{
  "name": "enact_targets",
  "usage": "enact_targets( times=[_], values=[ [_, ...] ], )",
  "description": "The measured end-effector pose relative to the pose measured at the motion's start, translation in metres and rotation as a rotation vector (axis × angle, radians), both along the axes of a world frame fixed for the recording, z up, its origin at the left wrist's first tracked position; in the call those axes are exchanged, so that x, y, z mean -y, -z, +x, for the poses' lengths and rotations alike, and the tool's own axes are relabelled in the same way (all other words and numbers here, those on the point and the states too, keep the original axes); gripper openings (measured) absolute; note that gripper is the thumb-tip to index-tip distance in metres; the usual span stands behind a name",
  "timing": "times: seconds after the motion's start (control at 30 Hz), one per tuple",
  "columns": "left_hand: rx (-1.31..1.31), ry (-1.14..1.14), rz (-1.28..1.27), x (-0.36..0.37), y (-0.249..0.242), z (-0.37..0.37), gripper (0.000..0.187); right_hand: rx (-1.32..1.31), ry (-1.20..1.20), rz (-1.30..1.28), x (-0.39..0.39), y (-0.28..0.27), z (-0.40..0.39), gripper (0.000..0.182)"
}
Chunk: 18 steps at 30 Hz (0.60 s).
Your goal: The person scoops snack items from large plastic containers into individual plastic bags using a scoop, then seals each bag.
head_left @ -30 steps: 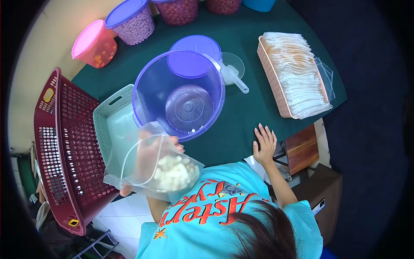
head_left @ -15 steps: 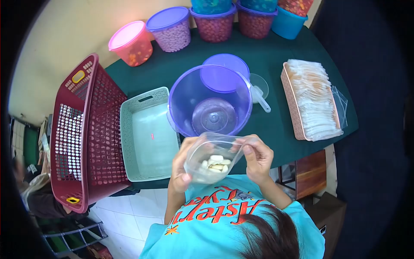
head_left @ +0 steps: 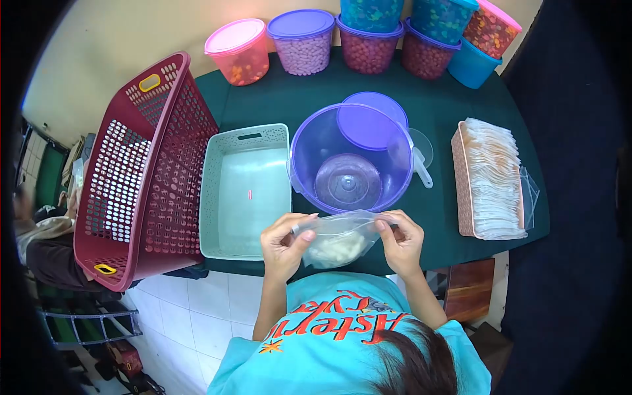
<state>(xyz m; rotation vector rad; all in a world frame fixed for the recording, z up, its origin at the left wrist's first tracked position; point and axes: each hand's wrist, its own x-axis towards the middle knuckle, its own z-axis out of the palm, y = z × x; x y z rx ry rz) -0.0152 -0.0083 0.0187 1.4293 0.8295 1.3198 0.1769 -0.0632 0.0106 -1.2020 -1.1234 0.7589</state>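
Observation:
A clear plastic zip bag (head_left: 337,247) with whitish, candy-like pieces in its bottom is held up at the table's front edge. My left hand (head_left: 284,243) pinches its top left corner between thumb and fingers. At the other top corner, my right hand (head_left: 400,242) grips the bag's edge in the same way. The bag's mouth is drawn flat between the two hands. Just beyond it stands a purple see-through tub (head_left: 347,181), bare inside down to its round base. The purple lid (head_left: 372,122) lies behind the tub.
To the left are a light green basket (head_left: 212,224) and a tall maroon laundry basket (head_left: 172,158). A pink basket (head_left: 464,197) packed with plastic bags stands right. A clear scoop (head_left: 423,172) lies beside the tub. Lidded tubs (head_left: 301,49) line the wall; a person (head_left: 49,257) is far left.
The bag's mouth, wide open before, is now pulled flat between both hands. The left hand has moved from the bag's side to its top corner. The view has shifted.

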Motion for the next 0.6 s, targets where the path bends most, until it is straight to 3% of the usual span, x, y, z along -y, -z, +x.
enact_targets(
  times=[0.1, 0.3, 0.43, 0.6],
  values=[
    [-0.186, 0.125, -0.055, -0.003, -0.006, -0.007, 0.017, 0.040, 0.036, -0.021, -0.002, 0.007, -0.001, 0.010],
    [-0.488, 0.156, -0.019, -0.016, 0.002, -0.014, 0.014, 0.084, 0.014, -0.058, -0.005, 0.010, 0.006, 0.011],
    [-0.411, 0.152, 0.121, -0.018, 0.010, -0.010, 0.008, 0.188, -0.116, 0.064, -0.008, 0.014, 0.017, 0.010],
    [-0.330, 0.144, 0.250, -0.017, 0.018, -0.003, 0.001, 0.158, -0.073, 0.034, -0.004, 0.016, 0.016, 0.009]
  ],
)
